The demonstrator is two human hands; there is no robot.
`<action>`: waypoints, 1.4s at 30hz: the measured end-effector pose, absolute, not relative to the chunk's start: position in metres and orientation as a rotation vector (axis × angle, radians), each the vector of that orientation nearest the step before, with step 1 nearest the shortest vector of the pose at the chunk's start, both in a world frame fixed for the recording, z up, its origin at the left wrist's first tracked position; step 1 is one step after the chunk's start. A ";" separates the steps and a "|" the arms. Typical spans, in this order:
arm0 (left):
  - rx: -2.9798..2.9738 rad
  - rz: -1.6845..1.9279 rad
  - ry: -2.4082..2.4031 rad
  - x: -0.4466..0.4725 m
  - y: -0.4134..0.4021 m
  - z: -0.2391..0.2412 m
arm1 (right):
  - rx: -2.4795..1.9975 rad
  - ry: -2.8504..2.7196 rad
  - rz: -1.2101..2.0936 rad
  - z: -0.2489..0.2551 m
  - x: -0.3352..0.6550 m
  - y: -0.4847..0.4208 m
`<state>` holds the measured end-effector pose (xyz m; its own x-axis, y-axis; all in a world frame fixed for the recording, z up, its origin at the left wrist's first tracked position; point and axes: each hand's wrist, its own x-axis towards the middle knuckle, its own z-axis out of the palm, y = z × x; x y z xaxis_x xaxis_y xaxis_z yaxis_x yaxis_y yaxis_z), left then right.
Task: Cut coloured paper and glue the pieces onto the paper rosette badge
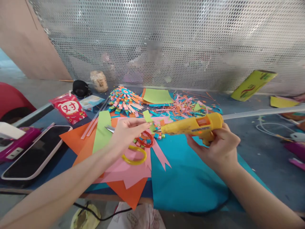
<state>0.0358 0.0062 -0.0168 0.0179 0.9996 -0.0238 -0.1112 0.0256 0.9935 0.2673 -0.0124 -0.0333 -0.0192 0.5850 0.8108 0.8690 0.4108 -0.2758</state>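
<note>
My right hand (pixel 218 148) is wrapped round a yellow hot glue gun (pixel 188 124), its nozzle pointing left and a long clear glue stick (pixel 257 112) running out of its back. Between the fingertips of my left hand (pixel 130 128) is a small green paper strip (pixel 148 117), close to the nozzle; whether they touch I cannot tell. Scissors (pixel 134 155) with one red and one yellow handle loop lie under my left hand on pink paper (pixel 119 173). Below the nozzle, small coloured paper pieces and a notched pink strip (pixel 160 152) show, partly hidden. Blue paper (pixel 188 178) spreads beneath the gun.
Behind my hands sit a fringed paper flower (pixel 125 98), green sheets (pixel 157 96) and a heap of shreds (pixel 183 105). Leftward are a phone (pixel 35 152), a red packet (pixel 69 108) and a jar (pixel 98 81). A green canister (pixel 252 85) stands right, before a perforated metal screen (pixel 186 38).
</note>
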 end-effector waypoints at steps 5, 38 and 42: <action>1.111 1.253 1.161 0.033 0.007 -0.019 | -1.331 -1.705 -0.415 -0.034 0.270 -0.012; 1.068 1.281 1.095 0.032 0.010 -0.021 | -1.395 -1.781 -0.464 -0.035 0.274 -0.012; 1.101 1.275 1.013 0.028 0.011 -0.020 | -1.621 -1.702 -0.417 -0.035 0.284 0.001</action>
